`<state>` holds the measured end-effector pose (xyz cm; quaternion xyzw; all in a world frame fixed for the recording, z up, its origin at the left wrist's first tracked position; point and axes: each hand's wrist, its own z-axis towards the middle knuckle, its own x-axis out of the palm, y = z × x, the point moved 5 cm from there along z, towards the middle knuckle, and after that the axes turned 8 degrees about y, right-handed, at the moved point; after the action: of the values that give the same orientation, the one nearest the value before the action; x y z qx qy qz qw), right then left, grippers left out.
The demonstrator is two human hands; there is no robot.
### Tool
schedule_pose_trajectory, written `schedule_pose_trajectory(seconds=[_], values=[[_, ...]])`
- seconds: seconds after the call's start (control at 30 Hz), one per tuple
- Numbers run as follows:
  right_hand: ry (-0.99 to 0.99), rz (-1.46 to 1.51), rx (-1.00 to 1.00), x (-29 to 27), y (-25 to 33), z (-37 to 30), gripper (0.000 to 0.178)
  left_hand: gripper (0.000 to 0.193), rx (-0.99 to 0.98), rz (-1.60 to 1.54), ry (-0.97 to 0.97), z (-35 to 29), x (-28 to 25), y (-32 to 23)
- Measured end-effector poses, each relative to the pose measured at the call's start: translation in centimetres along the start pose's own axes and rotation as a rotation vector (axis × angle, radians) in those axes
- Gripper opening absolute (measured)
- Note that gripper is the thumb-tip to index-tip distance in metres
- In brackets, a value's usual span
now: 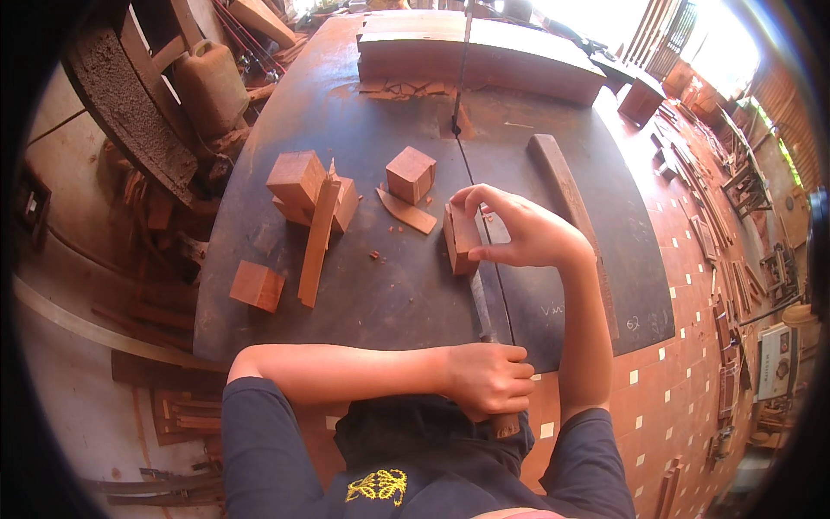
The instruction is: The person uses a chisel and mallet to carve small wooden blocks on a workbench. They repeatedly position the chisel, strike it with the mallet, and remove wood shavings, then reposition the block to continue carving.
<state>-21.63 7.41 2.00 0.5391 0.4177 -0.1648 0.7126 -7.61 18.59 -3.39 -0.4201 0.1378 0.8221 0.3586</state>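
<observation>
My left hand is closed round a wooden-handled blade tool, close to my body. Its narrow flat blade points away from me, and the tip runs up to or under a reddish wooden block. My right hand grips that block between thumb and fingers from the right, near the slot in the dark table. Left of it are another block and a curved offcut. Farther left, several blocks sit together with a thin wood strip against them. A single block lies nearer me.
A thin upright saw blade meets the table slot at the far side. Behind it lies a large timber beam with wood chips in front. A long wooden bar lies on the right. A plastic jerrycan stands at far left.
</observation>
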Motion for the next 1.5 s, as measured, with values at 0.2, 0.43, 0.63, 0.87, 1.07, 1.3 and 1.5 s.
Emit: schedule_pose_trajectory(seconds=[0.2, 0.43, 0.63, 0.87, 1.07, 1.3, 1.5], values=[[0.023, -0.009, -0.05, 0.2, -0.6, -0.2, 0.054, 0.03, 0.124, -0.151, 0.016, -0.3, 0.0, -0.2], [0.082, 0.003, 0.057, 0.0, -0.1, -0.5, 0.041, 0.032, 0.153, -0.183, 0.042, -0.3, -0.1, -0.5], [0.074, -0.001, 0.057, -0.1, -0.5, -0.5, 0.055, 0.034, 0.142, -0.168, -0.002, -0.5, 0.1, -0.6], [0.065, -0.04, 0.079, -0.6, -1.8, -0.9, 0.081, 0.025, 0.185, -0.19, -0.001, -0.2, -0.4, -0.3], [-0.153, -0.102, 0.206, -3.2, -3.2, -2.1, 0.051, 0.025, 0.143, -0.145, 0.026, -0.3, 0.1, -0.6], [-0.233, -0.464, 1.093, -6.0, -8.3, -7.6, 0.062, 0.025, 0.113, -0.091, 0.1, -0.1, 0.5, -0.6], [-0.047, -0.339, 1.263, -6.1, -10.0, -8.4, 0.058, 0.026, 0.069, -0.086, 0.086, -0.2, 0.7, -0.3]])
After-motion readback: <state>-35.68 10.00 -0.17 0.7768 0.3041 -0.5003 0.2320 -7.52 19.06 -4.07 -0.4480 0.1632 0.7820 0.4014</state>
